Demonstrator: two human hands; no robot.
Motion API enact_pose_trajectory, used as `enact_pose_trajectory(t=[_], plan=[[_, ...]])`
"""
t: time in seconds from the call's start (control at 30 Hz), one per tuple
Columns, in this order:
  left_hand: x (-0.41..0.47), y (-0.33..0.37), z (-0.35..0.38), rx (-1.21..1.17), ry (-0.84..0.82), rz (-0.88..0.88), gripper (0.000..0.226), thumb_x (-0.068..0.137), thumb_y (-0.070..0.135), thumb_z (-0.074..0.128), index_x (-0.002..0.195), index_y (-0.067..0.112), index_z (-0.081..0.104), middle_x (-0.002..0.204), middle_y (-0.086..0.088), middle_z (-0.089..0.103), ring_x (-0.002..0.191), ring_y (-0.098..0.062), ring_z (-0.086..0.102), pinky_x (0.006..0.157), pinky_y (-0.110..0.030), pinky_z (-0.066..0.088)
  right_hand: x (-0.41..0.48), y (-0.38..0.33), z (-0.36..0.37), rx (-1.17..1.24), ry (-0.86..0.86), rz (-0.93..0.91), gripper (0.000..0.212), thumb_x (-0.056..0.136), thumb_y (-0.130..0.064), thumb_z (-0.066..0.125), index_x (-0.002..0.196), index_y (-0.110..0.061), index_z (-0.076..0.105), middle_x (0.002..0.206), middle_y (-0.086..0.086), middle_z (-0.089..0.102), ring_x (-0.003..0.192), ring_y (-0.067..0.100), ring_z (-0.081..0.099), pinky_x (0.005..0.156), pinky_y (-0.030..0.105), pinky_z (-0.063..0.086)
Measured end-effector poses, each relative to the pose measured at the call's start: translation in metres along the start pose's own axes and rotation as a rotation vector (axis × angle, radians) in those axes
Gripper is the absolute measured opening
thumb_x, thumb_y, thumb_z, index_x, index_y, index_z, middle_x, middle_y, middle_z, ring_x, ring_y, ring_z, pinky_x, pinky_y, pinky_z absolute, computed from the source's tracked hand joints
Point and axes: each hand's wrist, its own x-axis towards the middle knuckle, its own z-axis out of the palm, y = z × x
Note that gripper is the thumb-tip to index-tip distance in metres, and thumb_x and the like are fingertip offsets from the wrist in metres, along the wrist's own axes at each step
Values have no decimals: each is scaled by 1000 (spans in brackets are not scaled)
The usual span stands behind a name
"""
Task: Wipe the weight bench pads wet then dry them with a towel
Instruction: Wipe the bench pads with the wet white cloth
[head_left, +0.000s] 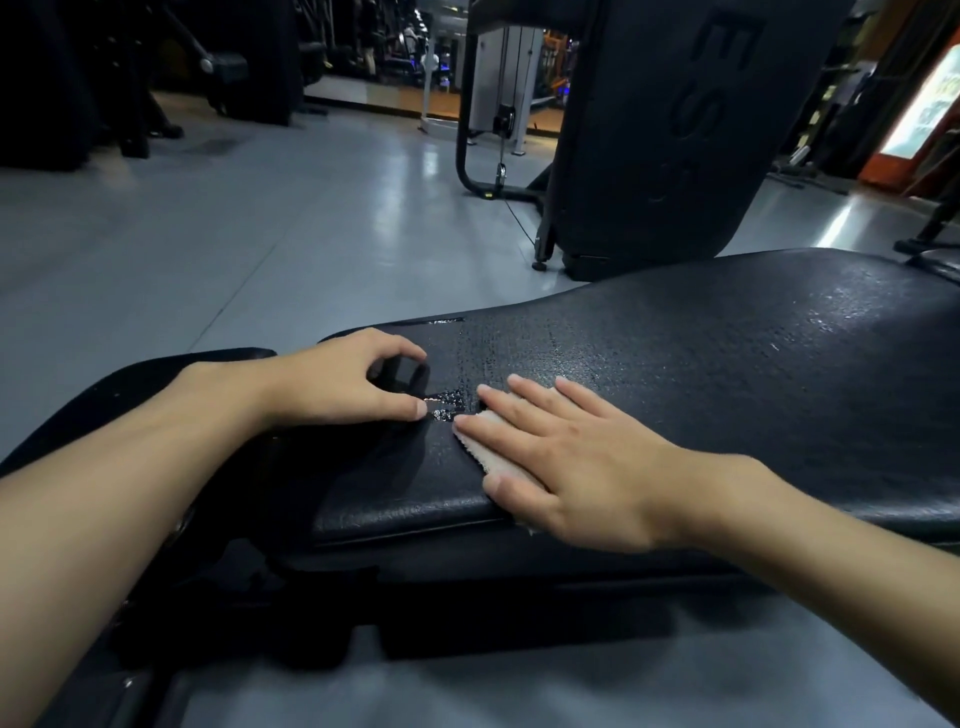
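Head view. Presses straight, slightly spread fingers (524, 397) of right hand (571, 462) flat onto a pale towel (485, 452); grips nothing, palm down. Pins towel against near end of black bench pad (727, 374), thumb lying at pad's front edge, only a strip of cloth visible past index finger. Curls fingers (397, 351) of left hand (322, 384) into an arch, fingertip and thumb touching same pad just beside towel; shows nothing held inside the curl. Shows a glossy wet patch (444, 410) between both hands, touching towel's far corner, plus fine droplets across pad surface farther right. Extends left forearm over a second black pad (130, 384) at left. Shows grey floor (260, 218) beyond bench and an upright black padded machine (675, 130) behind.
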Motion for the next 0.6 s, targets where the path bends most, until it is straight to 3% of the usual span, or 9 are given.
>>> enact_pose_trajectory(t=[0.07, 0.2, 0.6], plan=[[-1, -6, -1, -19, -18, -11, 91, 53, 75, 63, 135, 38, 51, 129, 14, 51, 116, -5, 49, 97, -21, 39, 14, 3, -3, 18, -22, 23, 61, 99, -62, 15, 156, -45, 2, 167, -11, -5, 152, 11, -11, 123, 41, -8], [0, -19, -4, -37, -86, -39, 106, 43, 82, 65, 140, 44, 45, 142, 21, 37, 129, -1, 40, 101, -17, 28, 51, 14, -6, 25, -36, 67, 60, 99, -62, 15, 156, -45, 3, 167, -9, -4, 153, 13, -9, 123, 45, -6], [3, -17, -7, -5, -124, -28, 108, 47, 79, 72, 143, 42, 40, 148, 18, 32, 135, -5, 37, 115, -26, 29, 182, 57, -17, 61, -42, 299, 63, 97, -64, 17, 156, -42, 15, 167, -4, 12, 153, 21, 8, 121, 53, 1]])
